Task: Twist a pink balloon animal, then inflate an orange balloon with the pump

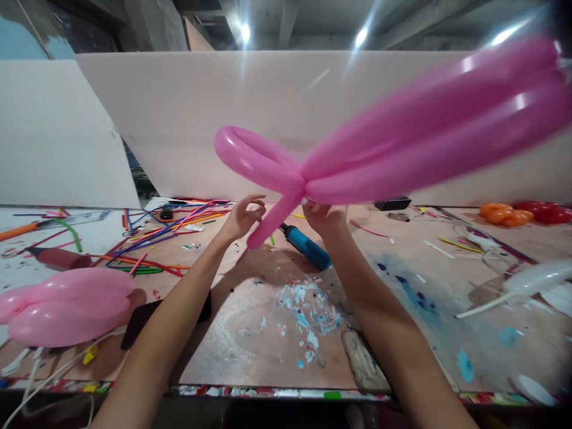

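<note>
A magenta twisted modelling balloon (424,137) floats above the table, with a small loop on the left, two long segments reaching up to the right and a short tail hanging at the twist. Just beneath that twist is my right hand (324,217), its fingers closed on the balloon and partly hidden behind it. My left hand (243,219) is beside the tail, fingers curved and apart, with nothing visible between them. On the table between my forearms lies a blue hand pump (308,245), its dark nozzle toward the tail.
Uninflated balloons (172,229) lie scattered at the back left. A pink balloon shape (74,304) sits front left, near a dark phone (143,322). Orange (504,214) and red balloons (547,211) are back right. A white balloon (536,280) lies at right. White boards (179,119) stand behind.
</note>
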The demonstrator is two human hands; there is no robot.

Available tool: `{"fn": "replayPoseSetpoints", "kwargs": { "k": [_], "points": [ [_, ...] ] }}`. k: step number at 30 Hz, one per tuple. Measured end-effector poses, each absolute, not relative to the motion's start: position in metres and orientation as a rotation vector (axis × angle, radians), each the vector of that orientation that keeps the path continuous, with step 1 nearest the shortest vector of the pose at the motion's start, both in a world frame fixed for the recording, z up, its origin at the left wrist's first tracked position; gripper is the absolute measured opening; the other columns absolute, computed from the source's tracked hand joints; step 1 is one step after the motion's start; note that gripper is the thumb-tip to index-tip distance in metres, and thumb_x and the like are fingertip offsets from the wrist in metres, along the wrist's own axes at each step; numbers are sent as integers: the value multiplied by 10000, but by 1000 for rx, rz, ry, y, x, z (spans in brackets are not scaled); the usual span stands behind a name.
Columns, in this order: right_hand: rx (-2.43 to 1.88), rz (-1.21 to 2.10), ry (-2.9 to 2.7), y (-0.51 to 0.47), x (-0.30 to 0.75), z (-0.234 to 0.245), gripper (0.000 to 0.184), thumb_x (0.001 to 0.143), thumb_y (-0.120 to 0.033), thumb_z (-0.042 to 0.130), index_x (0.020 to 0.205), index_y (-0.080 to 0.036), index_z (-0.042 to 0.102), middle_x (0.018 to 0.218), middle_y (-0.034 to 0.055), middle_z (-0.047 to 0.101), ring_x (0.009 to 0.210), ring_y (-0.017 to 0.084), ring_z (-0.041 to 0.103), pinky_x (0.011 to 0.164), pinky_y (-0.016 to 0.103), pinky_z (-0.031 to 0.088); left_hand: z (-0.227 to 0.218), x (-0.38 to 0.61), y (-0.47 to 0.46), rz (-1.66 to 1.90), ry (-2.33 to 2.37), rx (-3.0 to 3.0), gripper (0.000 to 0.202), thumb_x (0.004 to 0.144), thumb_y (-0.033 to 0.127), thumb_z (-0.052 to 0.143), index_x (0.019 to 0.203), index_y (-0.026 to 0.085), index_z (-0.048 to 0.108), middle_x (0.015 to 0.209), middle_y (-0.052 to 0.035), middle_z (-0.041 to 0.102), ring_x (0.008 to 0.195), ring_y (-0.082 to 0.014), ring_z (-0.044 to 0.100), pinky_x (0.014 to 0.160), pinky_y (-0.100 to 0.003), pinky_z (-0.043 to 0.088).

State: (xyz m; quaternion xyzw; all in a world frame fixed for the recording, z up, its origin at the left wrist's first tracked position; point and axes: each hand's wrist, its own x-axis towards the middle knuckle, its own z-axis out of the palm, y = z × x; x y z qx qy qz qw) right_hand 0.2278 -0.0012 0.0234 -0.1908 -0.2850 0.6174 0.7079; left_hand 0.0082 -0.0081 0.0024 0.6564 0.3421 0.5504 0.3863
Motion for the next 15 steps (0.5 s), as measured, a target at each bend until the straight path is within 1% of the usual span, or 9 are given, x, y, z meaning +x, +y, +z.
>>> {"fn": "replayPoseSetpoints", "kwargs": {
  "k": [2, 4, 6, 8, 9, 11, 13, 14, 15],
  "points": [
    [-402, 1400, -555, -6, 225, 32, 324, 840, -436, 605, 651, -223, 450, 486, -70, 429, 439, 65, 445, 426, 166, 430, 1, 7, -2, 1484, 846, 1672, 288, 707, 291, 702, 975, 186, 706, 894, -32, 680, 700, -144, 603, 678, -275, 476],
    [-380, 1397, -504, -11, 223, 38, 289, 852, -416, 615, 686, -221, 482, 478, -71, 437, 435, 68, 474, 421, 171, 437, 1, 5, 1, 1663, 849, 1612, 202, 748, 351, 670, 853, 182, 703, 794, -22, 667, 699, -140, 597, 690, -262, 472],
    [-334, 1357, -503, -14, 221, 40, 238, 861, -377, 619, 718, -221, 511, 487, -76, 473, 425, 60, 487, 421, 168, 441, 3, 4, -1, 1865, 883, 1574, 220, 794, 390, 636, 726, 183, 665, 677, -1, 612, 629, -116, 556, 640, -236, 445],
    [-296, 1341, -530, -15, 218, 38, 164, 859, -329, 623, 761, -223, 544, 534, -74, 550, 449, 59, 532, 456, 171, 479, 7, 7, -7, 1913, 914, 1604, 280, 808, 405, 639, 650, 175, 631, 595, 10, 561, 566, -101, 515, 582, -225, 415],
    [-292, 1345, -532, -15, 216, 36, 124, 852, -307, 628, 788, -226, 559, 571, -69, 594, 481, 66, 570, 485, 178, 507, 9, 10, -11, 1848, 910, 1620, 285, 804, 415, 650, 662, 168, 638, 591, 5, 567, 556, -100, 517, 565, -227, 411],
    [-335, 1371, -508, -15, 207, 32, 80, 832, -271, 644, 826, -231, 575, 635, -57, 657, 553, 93, 637, 542, 208, 555, 11, 22, -19, 1599, 862, 1587, 295, 775, 446, 689, 798, 151, 676, 696, -27, 646, 597, -119, 580, 571, -240, 445],
    [-406, 1427, -502, -17, 193, 28, 84, 815, -242, 658, 825, -223, 577, 647, -47, 678, 570, 111, 656, 556, 229, 570, 11, 35, -24, 1384, 753, 1472, 386, 740, 453, 730, 981, 160, 663, 909, -68, 698, 739, -159, 656, 645, -270, 506],
    [-436, 1459, -525, -19, 186, 26, 92, 806, -232, 665, 809, -215, 575, 627, -45, 671, 543, 110, 642, 544, 230, 565, 10, 42, -26, 1352, 687, 1397, 413, 735, 448, 738, 1029, 174, 641, 984, -72, 694, 820, -175, 671, 700, -289, 527],
    [-456, 1494, -564, -22, 179, 24, 104, 798, -232, 674, 792, -208, 573, 600, -45, 657, 503, 104, 617, 526, 228, 556, 8, 47, -25, 1376, 623, 1320, 401, 737, 435, 740, 1031, 188, 623, 1015, -63, 685, 890, -182, 671, 759, -303, 536]
  ]
}}
